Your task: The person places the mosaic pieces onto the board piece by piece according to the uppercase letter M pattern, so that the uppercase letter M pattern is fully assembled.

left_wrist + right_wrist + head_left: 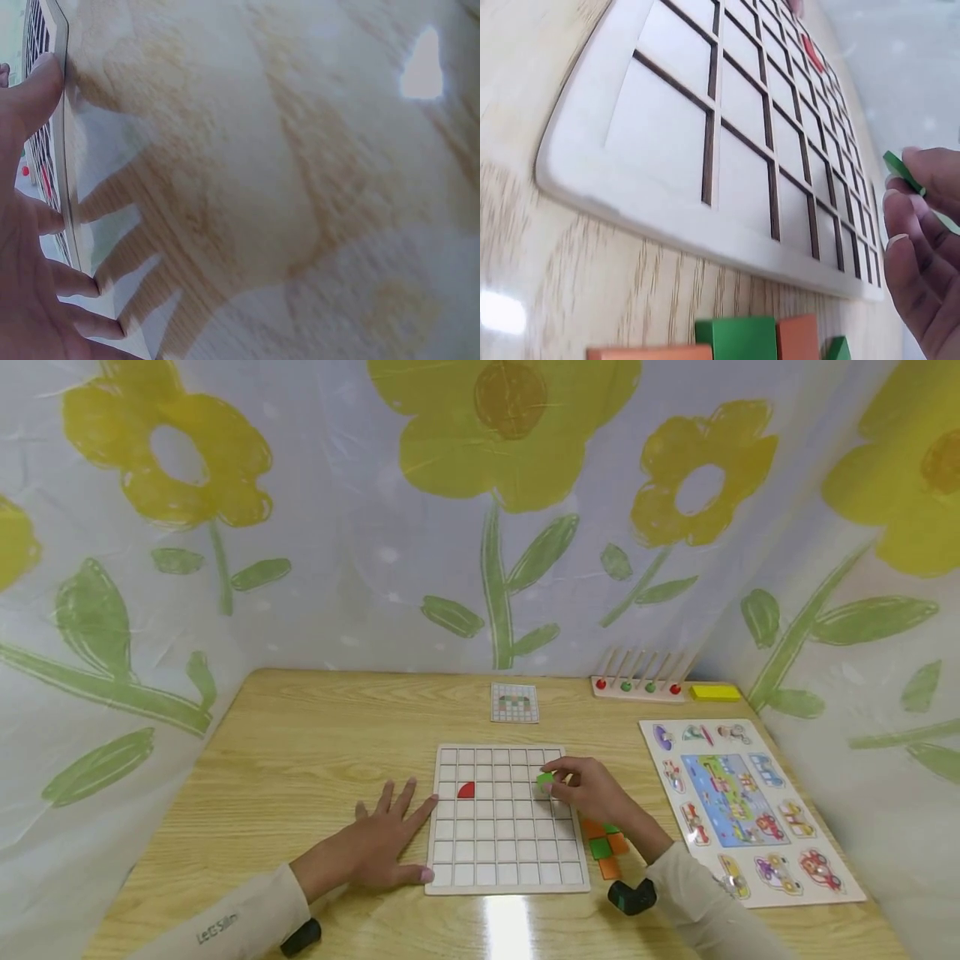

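Observation:
A white grid board (507, 888) with square recesses lies on the table. One red quarter-circle tile (467, 790) sits in a cell toward its upper left. Over the board's right side, my right hand (588, 787) pinches a green tile (545, 779) between thumb and fingers; the right wrist view shows this green tile (904, 172) tilted, apart from the board. My left hand (382, 843) is spread flat on the table, its thumb and a fingertip touching the board's left edge. Several orange and green tiles (601, 848) lie by the board's right edge, partly hidden by the right arm.
Behind the board lies a small pattern card (514, 703). A peg stand with beads (638, 688) and a yellow block (715, 693) are at the back right. A picture puzzle board (750, 810) covers the table's right side. A flowered curtain (337, 527) surrounds the table.

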### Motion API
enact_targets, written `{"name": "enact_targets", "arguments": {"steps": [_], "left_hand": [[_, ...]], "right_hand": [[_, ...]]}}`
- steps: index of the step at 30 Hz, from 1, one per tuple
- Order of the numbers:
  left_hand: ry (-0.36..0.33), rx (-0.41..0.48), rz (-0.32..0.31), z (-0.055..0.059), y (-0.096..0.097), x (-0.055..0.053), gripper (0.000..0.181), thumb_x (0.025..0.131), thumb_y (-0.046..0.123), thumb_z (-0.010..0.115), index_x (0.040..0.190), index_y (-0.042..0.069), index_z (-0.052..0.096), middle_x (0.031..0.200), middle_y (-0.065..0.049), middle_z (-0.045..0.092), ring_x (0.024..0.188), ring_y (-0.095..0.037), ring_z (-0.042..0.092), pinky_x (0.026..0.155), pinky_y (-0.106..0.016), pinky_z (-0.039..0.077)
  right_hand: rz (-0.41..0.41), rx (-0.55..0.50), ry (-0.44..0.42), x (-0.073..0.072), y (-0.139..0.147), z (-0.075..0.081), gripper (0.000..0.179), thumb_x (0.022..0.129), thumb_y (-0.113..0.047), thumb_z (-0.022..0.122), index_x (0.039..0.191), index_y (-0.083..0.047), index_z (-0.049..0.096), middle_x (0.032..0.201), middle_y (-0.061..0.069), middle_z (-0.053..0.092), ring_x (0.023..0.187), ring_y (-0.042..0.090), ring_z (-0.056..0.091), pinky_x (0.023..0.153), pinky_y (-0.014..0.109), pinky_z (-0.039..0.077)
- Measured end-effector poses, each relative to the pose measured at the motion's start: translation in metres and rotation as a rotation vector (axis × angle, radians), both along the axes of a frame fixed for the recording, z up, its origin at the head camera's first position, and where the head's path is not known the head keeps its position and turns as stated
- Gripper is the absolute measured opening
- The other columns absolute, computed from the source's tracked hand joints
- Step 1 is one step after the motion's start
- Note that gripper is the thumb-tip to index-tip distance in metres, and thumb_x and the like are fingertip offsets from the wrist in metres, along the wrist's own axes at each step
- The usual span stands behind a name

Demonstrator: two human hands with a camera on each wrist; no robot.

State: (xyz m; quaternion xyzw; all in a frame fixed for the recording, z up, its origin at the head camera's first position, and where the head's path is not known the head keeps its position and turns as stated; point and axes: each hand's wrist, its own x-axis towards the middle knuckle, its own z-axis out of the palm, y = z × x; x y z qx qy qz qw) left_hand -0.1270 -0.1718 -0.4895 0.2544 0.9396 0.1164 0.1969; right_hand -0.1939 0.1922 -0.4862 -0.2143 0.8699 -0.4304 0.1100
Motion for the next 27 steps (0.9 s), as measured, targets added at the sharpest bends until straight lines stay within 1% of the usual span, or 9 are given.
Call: {"name": "enact_targets", "arguments": {"steps": [5,11,16,20,27], "left_hand": [[0.0,0.015,-0.008,0.0,-0.001,0.0,0.104,0.087,0.075,0.055,0.163,0.018,0.015,0.165,-0.029,0.009,0.147,-0.061,0.008,0.096,-0.086,0.024],[-0.009,0.022,-0.005,0.0,-0.001,0.0,0.104,0.086,0.077,0.054,0.163,0.018,0.015,0.165,-0.029,0.008,0.147,-0.061,0.008,0.096,-0.086,0.023],[-0.01,0.024,-0.004,0.001,-0.001,0.001,0.104,0.086,0.076,0.054,0.163,0.018,0.015,0.165,-0.029,0.007,0.147,-0.06,0.007,0.097,-0.086,0.023],[-0.005,0.029,-0.005,0.001,-0.001,0.001,0.103,0.087,0.076,0.055,0.163,0.018,0.016,0.165,-0.029,0.007,0.147,-0.061,0.008,0.097,-0.086,0.023],[-0.005,0.033,-0.01,0.002,-0.001,0.0,0.103,0.087,0.075,0.055,0.163,0.017,0.016,0.165,-0.03,0.008,0.146,-0.061,0.008,0.096,-0.086,0.024]], "right_hand": [[0.017,-0.035,-0.049,0.0,-0.006,0.0,0.03,0.095,-0.011,0.069,0.121,0.004,0.068,0.091,0.011,0.067,0.063,0.014,0.06,0.057,0.022,0.049],[0.014,-0.026,-0.045,-0.001,-0.014,-0.003,0.028,0.094,-0.013,0.071,0.118,0.0,0.07,0.09,0.007,0.067,0.062,0.008,0.056,0.057,0.022,0.049],[0.021,-0.02,-0.032,-0.001,-0.021,-0.004,0.027,0.093,-0.011,0.071,0.118,0.001,0.07,0.089,0.007,0.067,0.06,0.006,0.052,0.055,0.02,0.044],[0.026,-0.004,-0.035,0.0,-0.026,-0.002,0.028,0.093,-0.013,0.072,0.118,-0.001,0.071,0.089,0.005,0.066,0.059,0.006,0.049,0.054,0.019,0.041],[0.061,-0.001,-0.056,-0.001,-0.033,-0.003,0.029,0.093,-0.013,0.072,0.12,-0.001,0.07,0.091,0.007,0.067,0.063,0.008,0.055,0.057,0.02,0.045]]}}
